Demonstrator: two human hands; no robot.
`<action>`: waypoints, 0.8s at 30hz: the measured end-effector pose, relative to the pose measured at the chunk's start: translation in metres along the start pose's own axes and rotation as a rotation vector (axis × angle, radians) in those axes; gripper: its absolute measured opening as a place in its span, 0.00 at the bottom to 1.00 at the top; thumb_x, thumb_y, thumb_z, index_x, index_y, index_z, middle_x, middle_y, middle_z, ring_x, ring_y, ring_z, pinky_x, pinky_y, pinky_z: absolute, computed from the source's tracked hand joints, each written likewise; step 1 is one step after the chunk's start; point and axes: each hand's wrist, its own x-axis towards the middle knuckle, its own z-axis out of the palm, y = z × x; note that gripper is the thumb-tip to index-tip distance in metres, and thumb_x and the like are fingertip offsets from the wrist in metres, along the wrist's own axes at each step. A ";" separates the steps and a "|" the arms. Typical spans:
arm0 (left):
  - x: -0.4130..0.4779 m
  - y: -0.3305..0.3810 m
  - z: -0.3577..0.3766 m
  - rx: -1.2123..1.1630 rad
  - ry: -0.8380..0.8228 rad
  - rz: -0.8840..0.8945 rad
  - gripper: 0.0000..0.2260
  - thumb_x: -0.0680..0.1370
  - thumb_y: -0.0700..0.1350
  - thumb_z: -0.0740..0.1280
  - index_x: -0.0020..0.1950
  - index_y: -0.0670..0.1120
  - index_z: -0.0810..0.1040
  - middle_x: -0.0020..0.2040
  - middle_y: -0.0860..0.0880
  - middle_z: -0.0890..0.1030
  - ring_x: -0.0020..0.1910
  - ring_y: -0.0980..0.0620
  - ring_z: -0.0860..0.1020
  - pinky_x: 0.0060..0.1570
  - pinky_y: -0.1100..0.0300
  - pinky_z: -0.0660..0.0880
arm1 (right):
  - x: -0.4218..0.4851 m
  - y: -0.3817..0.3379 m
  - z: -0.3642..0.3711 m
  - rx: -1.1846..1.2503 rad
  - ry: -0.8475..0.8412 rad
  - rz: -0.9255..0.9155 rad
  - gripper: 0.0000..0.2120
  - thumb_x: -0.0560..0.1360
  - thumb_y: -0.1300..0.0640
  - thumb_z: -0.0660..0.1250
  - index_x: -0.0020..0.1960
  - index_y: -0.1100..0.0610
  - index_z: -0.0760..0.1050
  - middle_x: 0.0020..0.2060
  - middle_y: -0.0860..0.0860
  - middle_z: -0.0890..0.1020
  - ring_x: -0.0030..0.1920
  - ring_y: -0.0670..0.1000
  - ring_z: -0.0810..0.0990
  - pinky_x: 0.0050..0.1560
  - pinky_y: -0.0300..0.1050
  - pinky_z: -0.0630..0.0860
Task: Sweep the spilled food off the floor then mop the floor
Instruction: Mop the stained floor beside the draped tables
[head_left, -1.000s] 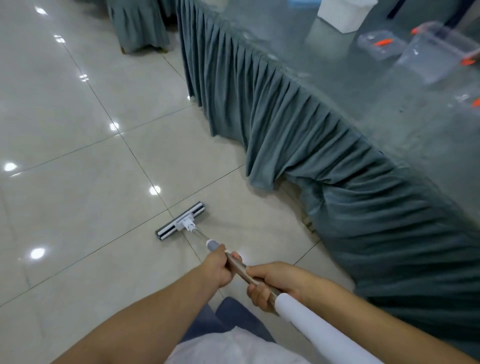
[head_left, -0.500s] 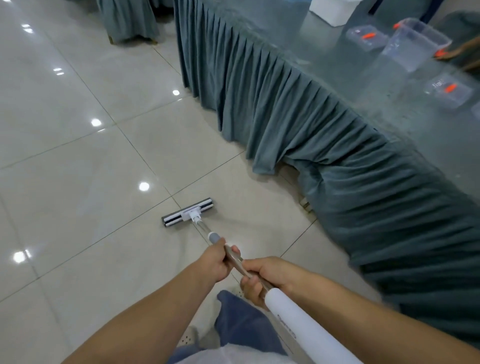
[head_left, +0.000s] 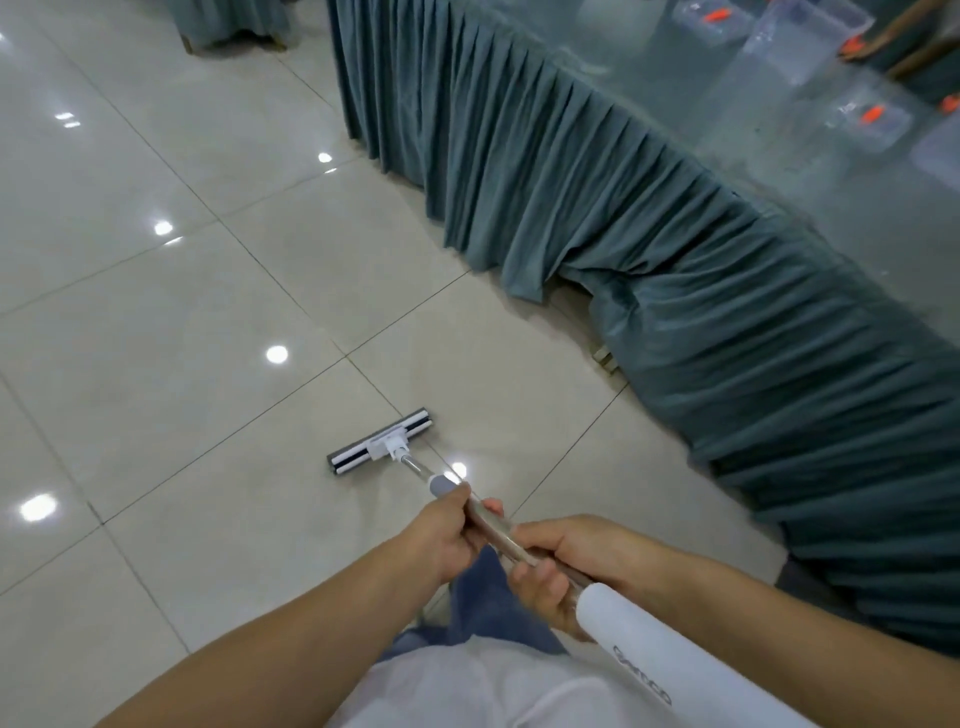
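both hands grip the mop handle (head_left: 492, 529), left hand (head_left: 447, 538) ahead of right hand (head_left: 563, 566). the mop head (head_left: 379, 449) has come back from the tile joint (head_left: 345, 358) toward the person, so the mopping of the floor (head_left: 208, 374) seems under way.

Grey printed lettering (head_left: 643, 675) runs lengthwise along the white cylindrical plastic sleeve (head_left: 623, 618) at the near end of the metal mop handle (head_left: 489, 526). The word is blurred and foreshortened and cannot be read. No other text, number or sign is legible.

Mop (head_left: 382, 448) apparently flat on floor (head_left: 156, 364)
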 end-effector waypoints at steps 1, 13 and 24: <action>-0.001 -0.001 0.001 0.009 -0.006 0.002 0.09 0.82 0.44 0.58 0.45 0.39 0.66 0.36 0.42 0.72 0.32 0.50 0.72 0.19 0.62 0.76 | -0.002 0.000 -0.001 -0.005 -0.011 -0.017 0.10 0.79 0.59 0.62 0.40 0.61 0.71 0.24 0.52 0.71 0.17 0.45 0.70 0.18 0.33 0.69; -0.017 0.057 0.025 0.134 -0.100 0.110 0.12 0.82 0.43 0.59 0.51 0.33 0.73 0.34 0.39 0.80 0.26 0.46 0.81 0.21 0.57 0.78 | -0.035 -0.034 -0.002 -0.546 0.059 -0.847 0.05 0.74 0.63 0.68 0.50 0.58 0.75 0.33 0.55 0.83 0.30 0.47 0.83 0.33 0.38 0.80; -0.018 0.126 0.026 0.309 -0.105 0.194 0.16 0.81 0.53 0.56 0.49 0.39 0.66 0.35 0.42 0.71 0.25 0.48 0.74 0.26 0.55 0.80 | -0.029 -0.070 0.070 -0.830 0.388 -1.294 0.09 0.72 0.56 0.72 0.48 0.46 0.75 0.36 0.50 0.77 0.37 0.47 0.78 0.40 0.45 0.80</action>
